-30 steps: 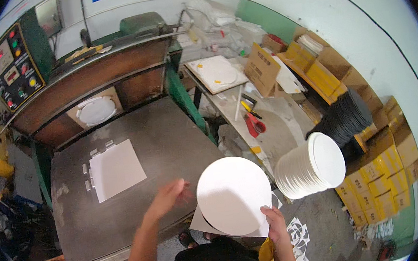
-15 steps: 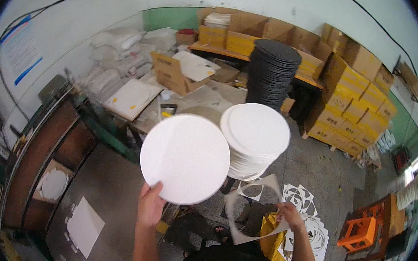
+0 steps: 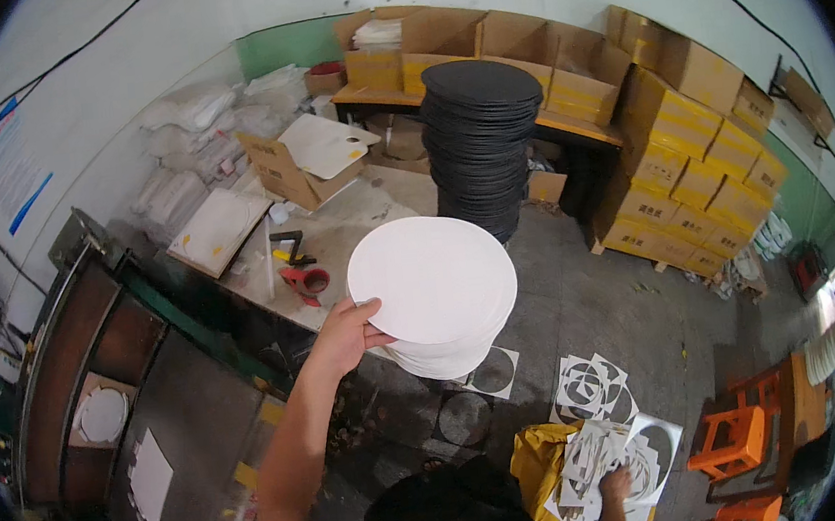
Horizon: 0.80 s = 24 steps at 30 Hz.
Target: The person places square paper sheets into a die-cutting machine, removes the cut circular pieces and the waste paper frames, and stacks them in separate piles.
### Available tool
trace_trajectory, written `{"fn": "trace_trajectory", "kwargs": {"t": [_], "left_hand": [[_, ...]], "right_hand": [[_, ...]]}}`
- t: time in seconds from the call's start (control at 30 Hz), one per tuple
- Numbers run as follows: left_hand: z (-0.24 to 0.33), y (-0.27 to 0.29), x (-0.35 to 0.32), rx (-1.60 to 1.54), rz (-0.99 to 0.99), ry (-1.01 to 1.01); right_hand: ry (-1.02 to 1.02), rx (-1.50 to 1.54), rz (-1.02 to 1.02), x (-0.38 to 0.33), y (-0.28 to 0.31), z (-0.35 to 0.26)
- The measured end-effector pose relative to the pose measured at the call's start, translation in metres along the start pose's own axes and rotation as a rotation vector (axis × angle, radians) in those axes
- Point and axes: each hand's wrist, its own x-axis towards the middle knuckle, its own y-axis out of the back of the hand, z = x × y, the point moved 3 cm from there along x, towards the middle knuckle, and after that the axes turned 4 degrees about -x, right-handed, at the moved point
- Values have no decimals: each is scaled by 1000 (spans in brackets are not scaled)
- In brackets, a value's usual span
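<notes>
My left hand [image 3: 342, 337] pinches the near-left edge of a white round disc [image 3: 431, 277], thumb on top and fingers below. That disc lies over or just above a stack of white discs [image 3: 444, 358], at the near corner of the work table; whether it touches the stack I cannot tell. Low on the right, my right hand [image 3: 615, 486] is at a heap of white offcuts [image 3: 594, 456]. Beside it sits a square white offcut with a round hole [image 3: 671, 430]. The right fingers are too small and covered to show whether they grip anything.
A tall stack of black discs [image 3: 484, 144] rises behind the white one. On the table [image 3: 371, 197] lie a red tape dispenser [image 3: 307, 283] and cardboard. Boxes [image 3: 697, 183] are piled at the right, orange stools [image 3: 732, 443] nearer. A machine [image 3: 97, 382] stands left; a yellow sack [image 3: 538, 465] is underneath the offcuts.
My left hand has brought the white disc rightward onto or over the white stack. My right hand has lowered to the heap, where the square offcut it held now appears. The view has shifted.
</notes>
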Motion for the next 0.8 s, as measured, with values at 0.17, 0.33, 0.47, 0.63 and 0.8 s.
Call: {"fn": "trace_trajectory", "kwargs": {"t": [0.17, 0.33, 0.47, 0.63, 0.8], "left_hand": [[13, -14, 1, 20, -37, 48], [41, 32, -78, 405, 296, -152], [-16, 111, -211, 7, 455, -256], [-257, 212, -404, -205, 1149, -91], [-495, 220, -660, -723, 1936, -485]], "right_hand": [[205, 106, -271, 18, -133, -2], [453, 177, -1016, -12, -176, -176], [317, 670, -1901, -48, -183, -291], [665, 67, -1151, -97, -143, -389], [900, -229, -1203, -187, -142, -397]]}}
